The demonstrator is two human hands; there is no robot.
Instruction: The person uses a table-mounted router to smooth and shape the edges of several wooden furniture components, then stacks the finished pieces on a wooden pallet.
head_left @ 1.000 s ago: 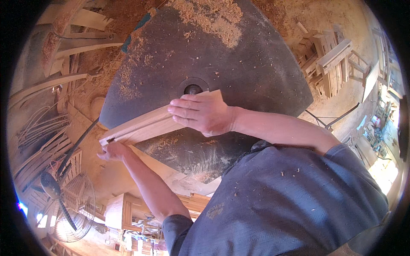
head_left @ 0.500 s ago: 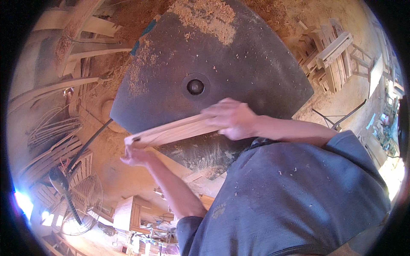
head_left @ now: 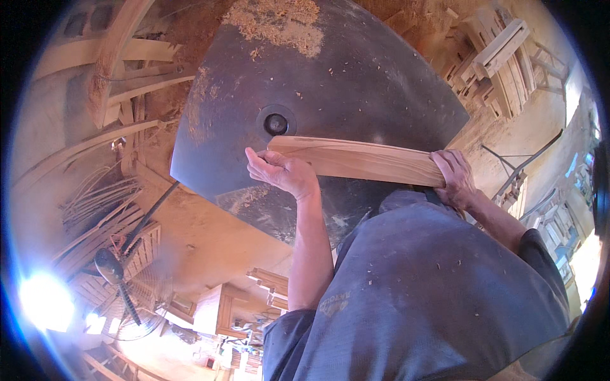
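Left hand (head_left: 283, 173) and right hand (head_left: 452, 174) grip opposite ends of a long pale wooden strip (head_left: 359, 160); keep it flat against the dark round steel table (head_left: 330, 89) beside the spindle (head_left: 276, 123).

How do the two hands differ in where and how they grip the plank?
The left hand holds the plank at the end nearest the round hole in the table, fingers curled over its edge. The right hand wraps the far end, by the table's edge. Both grip it above the table.

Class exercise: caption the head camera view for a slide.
Both hands, left hand and right hand, hold a curved wooden piece beside the spindle on a dusty metal table.
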